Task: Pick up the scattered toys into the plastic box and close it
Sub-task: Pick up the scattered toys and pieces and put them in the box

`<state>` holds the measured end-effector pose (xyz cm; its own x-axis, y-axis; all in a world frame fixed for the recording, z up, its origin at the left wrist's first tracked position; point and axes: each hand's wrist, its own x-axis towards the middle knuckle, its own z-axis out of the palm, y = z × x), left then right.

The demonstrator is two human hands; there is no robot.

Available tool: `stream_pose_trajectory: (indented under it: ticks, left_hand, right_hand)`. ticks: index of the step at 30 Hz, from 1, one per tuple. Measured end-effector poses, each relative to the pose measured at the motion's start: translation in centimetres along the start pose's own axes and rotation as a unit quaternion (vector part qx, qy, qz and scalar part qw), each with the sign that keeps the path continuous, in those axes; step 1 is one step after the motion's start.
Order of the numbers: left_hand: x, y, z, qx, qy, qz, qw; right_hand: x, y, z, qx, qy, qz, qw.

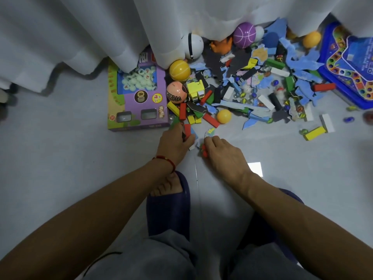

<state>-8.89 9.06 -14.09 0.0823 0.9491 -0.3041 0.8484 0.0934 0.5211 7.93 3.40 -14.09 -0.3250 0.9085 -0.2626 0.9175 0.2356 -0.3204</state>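
Floor: pale grey, smooth, with a thin seam running toward 6 o'clock between the feet and one bright square reflection at 4 o'clock of the hands. White curtain hangs across the whole top, from 10 to 2 o'clock, its hem draped over the back of the toy heap.

Toy heap lies on the floor from 12 to 2 o'clock: coloured wooden blocks, blue foam puzzle pieces, glass marbles, dark flat pieces, all tangled. Purple toy carton lies flat at 11 o'clock, its top edge under the curtain. Beside it, at its 3 o'clock, a yellow ball and a pink ball, touching or nearly so. White ball and purple ball sit half under the hem at 12 to 1 o'clock. Small yellow ball at the heap's near edge. Blue game board tilted at 2 o'clock. Loose yellow block and white block well apart at 3 o'clock.

No plastic box in view.

Left hand, red cord at the wrist, curled round a red block at the heap's near edge. Right hand just beside it, fingers bunched over small red pieces; what else it holds cannot be told.

Dark slippers at 6 o'clock, grey trousers below.
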Motion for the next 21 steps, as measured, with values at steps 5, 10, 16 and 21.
stream_pose_trajectory:
  ticks: [5,10,16,21]
  left_hand:
    - [-0.7,-0.2,0.0,0.023,-0.030,-0.026,0.999]
    - [-1.3,-0.2,0.2,0.046,-0.062,-0.079,0.994]
    - [-0.4,1.3,-0.4,0.124,-0.156,-0.094,0.975]
    - [-0.7,1.5,-0.1,0.180,-0.174,-0.048,0.967]
  right_hand:
    - [-0.7,-0.7,-0.3,-0.029,-0.040,0.042,0.998]
    - [-1.4,-1.7,-0.1,-0.029,-0.041,0.084,0.995]
    - [-0.7,-0.3,-0.6,-0.093,-0.073,0.046,0.992]
    - [-2.5,1.3,-1.8,0.162,-0.049,0.149,0.974]
